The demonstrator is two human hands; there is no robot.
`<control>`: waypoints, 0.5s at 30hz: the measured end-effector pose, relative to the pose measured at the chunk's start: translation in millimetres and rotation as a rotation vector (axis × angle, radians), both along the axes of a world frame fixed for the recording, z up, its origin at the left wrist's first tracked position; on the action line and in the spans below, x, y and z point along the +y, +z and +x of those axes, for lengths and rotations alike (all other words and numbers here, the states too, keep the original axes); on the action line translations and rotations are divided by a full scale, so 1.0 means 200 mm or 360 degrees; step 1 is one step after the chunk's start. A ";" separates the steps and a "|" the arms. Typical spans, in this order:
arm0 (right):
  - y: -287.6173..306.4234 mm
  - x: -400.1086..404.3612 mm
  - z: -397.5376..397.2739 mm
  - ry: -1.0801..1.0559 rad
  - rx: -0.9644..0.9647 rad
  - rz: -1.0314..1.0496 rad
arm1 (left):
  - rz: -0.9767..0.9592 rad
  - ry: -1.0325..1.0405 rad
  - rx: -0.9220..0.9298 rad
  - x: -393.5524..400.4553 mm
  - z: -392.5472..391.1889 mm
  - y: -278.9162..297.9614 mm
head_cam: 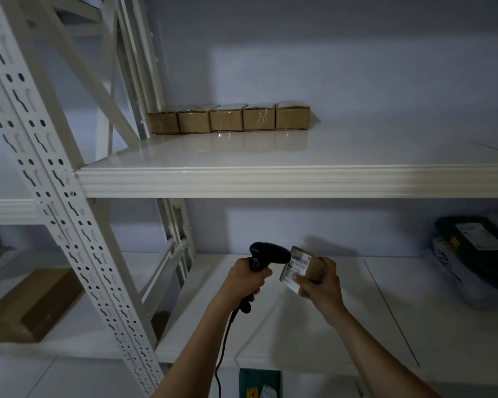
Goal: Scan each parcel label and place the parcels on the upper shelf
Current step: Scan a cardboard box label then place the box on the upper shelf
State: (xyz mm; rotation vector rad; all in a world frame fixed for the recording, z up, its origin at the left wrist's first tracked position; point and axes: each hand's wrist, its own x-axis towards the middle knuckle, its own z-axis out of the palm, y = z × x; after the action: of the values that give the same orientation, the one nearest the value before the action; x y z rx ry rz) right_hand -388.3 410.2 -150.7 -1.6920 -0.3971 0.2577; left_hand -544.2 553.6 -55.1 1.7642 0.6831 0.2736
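Five parcels (pixel 229 118) stand in the upper centre, on the upper shelf (pixel 270 179). Lower down, our left hand (pixel 249 278) grips the scanner (pixel 266 255), aimed at the label (pixel 298 264); our right hand (pixel 321 284) holds the small parcel (pixel 314 268) tilted towards it.

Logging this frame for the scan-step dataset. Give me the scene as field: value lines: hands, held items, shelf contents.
left hand: left hand grips the black scanner by its handle
right hand: right hand holds a small brown parcel, label side facing the scanner
scanner aim: head close to the parcel's barcode label
upper shelf: upper shelf carries five brown boxes in a row at the back left
lower shelf, right: dark bagged parcels
adjacent bay, left: flat cardboard box
step: scanning, held parcel not yet shelved
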 end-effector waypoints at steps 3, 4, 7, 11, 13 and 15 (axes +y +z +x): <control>-0.01 0.01 0.00 0.0001 -0.0012 -0.0018 | -0.0010 0.0000 -0.0010 0.00 -0.01 0.00; -0.01 0.01 0.00 -0.0002 -0.0019 -0.0023 | -0.0014 -0.0001 -0.0013 0.00 -0.01 0.01; 0.01 0.00 -0.02 0.0017 -0.0027 0.0001 | -0.0029 0.0002 -0.0013 0.01 -0.02 0.01; 0.03 0.00 -0.03 0.0034 -0.0004 0.0052 | -0.0039 0.0010 -0.0001 0.01 -0.03 0.02; 0.03 -0.01 -0.03 0.0025 -0.0013 0.0036 | -0.0016 0.0016 -0.0004 0.01 -0.03 0.02; 0.02 -0.01 -0.04 0.0005 0.0007 0.0019 | 0.0005 0.0013 -0.0001 0.00 -0.04 0.03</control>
State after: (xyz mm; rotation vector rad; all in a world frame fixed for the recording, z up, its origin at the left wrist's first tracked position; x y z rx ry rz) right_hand -396.2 408.2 -146.8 -1.6786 -0.3978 0.2608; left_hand -551.6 554.5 -48.9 1.7648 0.6898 0.2810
